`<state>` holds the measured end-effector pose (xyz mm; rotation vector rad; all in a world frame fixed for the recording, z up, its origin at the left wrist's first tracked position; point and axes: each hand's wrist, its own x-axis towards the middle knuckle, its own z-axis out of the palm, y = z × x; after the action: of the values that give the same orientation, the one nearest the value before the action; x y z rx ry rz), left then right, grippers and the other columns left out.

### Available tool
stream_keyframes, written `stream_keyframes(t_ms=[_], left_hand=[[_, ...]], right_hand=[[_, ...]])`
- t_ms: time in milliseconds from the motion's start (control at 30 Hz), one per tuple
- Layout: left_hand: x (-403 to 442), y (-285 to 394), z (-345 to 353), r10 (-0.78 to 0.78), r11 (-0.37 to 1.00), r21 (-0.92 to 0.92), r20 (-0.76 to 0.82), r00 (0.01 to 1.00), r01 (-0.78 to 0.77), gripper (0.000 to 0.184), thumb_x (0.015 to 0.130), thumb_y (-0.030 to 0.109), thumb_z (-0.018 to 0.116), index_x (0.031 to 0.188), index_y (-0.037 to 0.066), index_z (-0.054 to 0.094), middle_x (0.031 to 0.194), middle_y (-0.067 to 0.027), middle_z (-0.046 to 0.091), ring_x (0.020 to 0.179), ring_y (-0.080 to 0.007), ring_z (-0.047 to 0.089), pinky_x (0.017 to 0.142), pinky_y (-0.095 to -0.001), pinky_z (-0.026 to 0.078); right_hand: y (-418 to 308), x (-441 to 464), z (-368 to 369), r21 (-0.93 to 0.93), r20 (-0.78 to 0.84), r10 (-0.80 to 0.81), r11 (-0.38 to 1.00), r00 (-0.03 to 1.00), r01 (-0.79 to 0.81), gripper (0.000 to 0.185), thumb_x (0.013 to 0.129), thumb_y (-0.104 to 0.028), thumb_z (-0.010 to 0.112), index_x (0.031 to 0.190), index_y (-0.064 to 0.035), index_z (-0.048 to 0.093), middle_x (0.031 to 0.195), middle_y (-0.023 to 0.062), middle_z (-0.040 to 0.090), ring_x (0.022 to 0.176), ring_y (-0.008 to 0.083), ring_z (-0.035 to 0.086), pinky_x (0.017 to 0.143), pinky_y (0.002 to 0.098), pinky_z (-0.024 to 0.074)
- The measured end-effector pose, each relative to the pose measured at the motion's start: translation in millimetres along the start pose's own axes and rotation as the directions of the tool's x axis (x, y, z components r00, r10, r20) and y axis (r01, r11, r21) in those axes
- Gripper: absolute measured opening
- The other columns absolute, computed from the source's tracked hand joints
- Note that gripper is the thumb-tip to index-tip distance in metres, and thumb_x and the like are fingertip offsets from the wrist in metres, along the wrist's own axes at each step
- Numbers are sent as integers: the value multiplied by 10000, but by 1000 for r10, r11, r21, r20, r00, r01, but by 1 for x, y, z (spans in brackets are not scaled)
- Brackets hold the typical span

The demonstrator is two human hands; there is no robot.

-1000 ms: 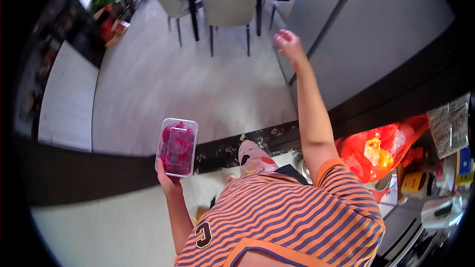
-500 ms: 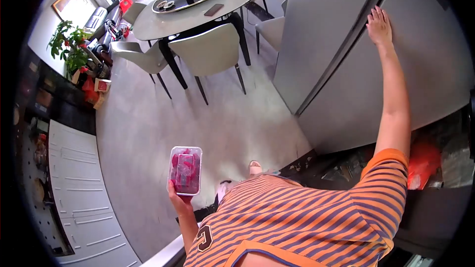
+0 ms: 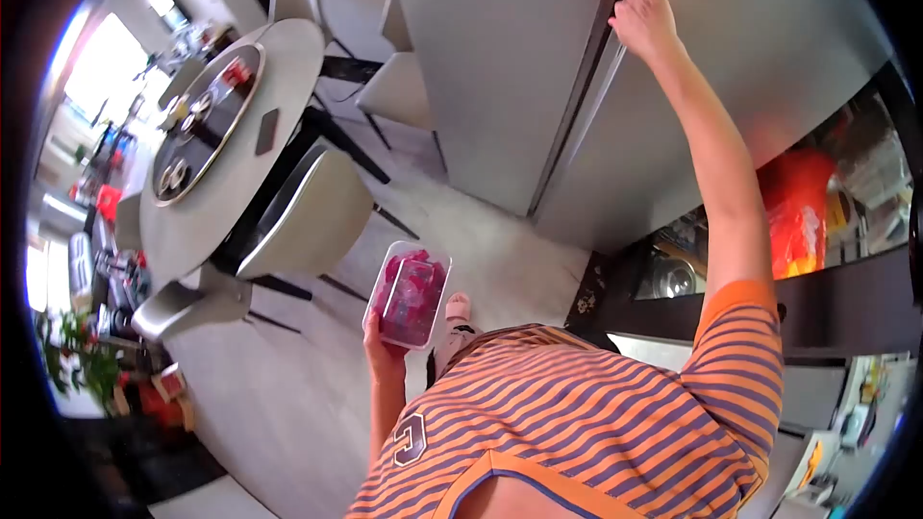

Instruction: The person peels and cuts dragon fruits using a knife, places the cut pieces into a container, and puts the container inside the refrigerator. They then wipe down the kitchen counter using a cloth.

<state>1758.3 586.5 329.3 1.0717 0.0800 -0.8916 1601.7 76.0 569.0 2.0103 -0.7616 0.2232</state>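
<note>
My left hand (image 3: pixel 386 346) holds a clear plastic container (image 3: pixel 410 295) by its lower left side, and pinkish-purple pieces show inside it. At the upper right, my right hand (image 3: pixel 644 19) has its fingers curled over the edge of a grey fridge door (image 3: pixel 740 86). That door stands slightly ajar, with a light strip along its edge. The other grey door (image 3: pixel 500 67) is to the left of it.
An oval table (image 3: pixel 223 194) with a round tray and a phone (image 3: pixel 267 132) stands at the left, with grey chairs (image 3: pixel 312 221) around it. A plant (image 3: pixel 82 360) is at the lower left. A red bag (image 3: pixel 796 211) lies right of my right arm.
The view has turned toward the fridge. My right hand has reached the door edge and curled round it, and the door has opened slightly. The container stays in my left hand.
</note>
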Motion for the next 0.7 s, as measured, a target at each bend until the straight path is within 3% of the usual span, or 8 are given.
stream_keyframes(t_ms=[33, 67, 100, 133, 333, 433, 600, 700], left_hand=[[17, 10, 9, -71, 997, 23, 34, 997, 70, 488, 856, 429, 495, 1222, 106, 478, 1132, -64, 578, 974, -208, 587, 731, -362, 514], [34, 19, 18, -128, 990, 63, 62, 990, 125, 490, 857, 429, 494, 1219, 100, 482, 1127, -64, 581, 969, -204, 590, 728, -360, 514], [51, 26, 25, -180, 980, 104, 94, 979, 170, 492, 857, 429, 494, 1217, 94, 486, 1122, -64, 585, 965, -200, 592, 726, -359, 515], [70, 33, 33, -232, 966, 149, 125, 965, 213, 494, 858, 429, 493, 1214, 87, 489, 1117, -64, 588, 960, -197, 594, 723, -358, 515], [160, 53, 86, -374, 869, 461, 369, 851, 183, 496, 868, 439, 463, 1206, 78, 501, 1085, -53, 608, 916, -178, 612, 737, -337, 507], [162, 60, 149, -374, 907, 384, 541, 753, 175, 505, 868, 451, 447, 1215, 87, 498, 1085, -51, 608, 920, -173, 611, 719, -335, 508], [189, 19, 235, -386, 922, 299, 653, 651, 246, 486, 861, 432, 458, 1226, 113, 487, 1156, -56, 578, 968, -199, 595, 718, -367, 503], [193, 5, 314, -391, 901, 185, 736, 553, 391, 501, 849, 377, 515, 1225, 50, 465, 1215, -100, 534, 1097, -248, 524, 929, -413, 421]], right_hand=[[-4, -16, -10, -7, -86, -19, 1000, 996, 18, 310, 776, -396, 581, 745, -100, 671, 789, 64, 594, 984, 235, 493, 1026, 404, 244], [-8, -29, -33, -4, 12, 12, 1000, 1000, -12, 307, 761, -381, 605, 746, -78, 648, 830, 66, 579, 965, 237, 498, 1034, 404, 253], [-9, -54, -48, 68, -202, 20, 998, 979, -6, 281, 744, -344, 636, 725, -65, 609, 825, 68, 570, 951, 240, 504, 1036, 402, 273], [-12, -74, -73, 140, -159, 66, 989, 985, -43, 264, 735, -312, 656, 702, -63, 575, 833, 75, 567, 952, 239, 511, 1028, 401, 297], [-23, -201, -145, 128, -373, 327, 945, 868, -301, 270, 754, -264, 653, 597, -112, 494, 674, 20, 499, 789, 222, 514, 972, 474, 275], [-11, -249, -169, 42, -368, 429, 894, 825, -446, 371, 781, -229, 620, 525, -99, 385, 603, 43, 447, 725, 257, 478, 932, 505, 313], [9, -307, -187, 147, -374, 597, 794, 710, -590, 361, 791, -163, 600, 542, -37, 370, 706, 124, 561, 723, 315, 489, 778, 449, 403], [12, -338, -181, 239, -358, 721, 686, 594, -688, 366, 788, -152, 610, 538, -28, 373, 693, 138, 550, 665, 324, 481, 617, 399, 406]])
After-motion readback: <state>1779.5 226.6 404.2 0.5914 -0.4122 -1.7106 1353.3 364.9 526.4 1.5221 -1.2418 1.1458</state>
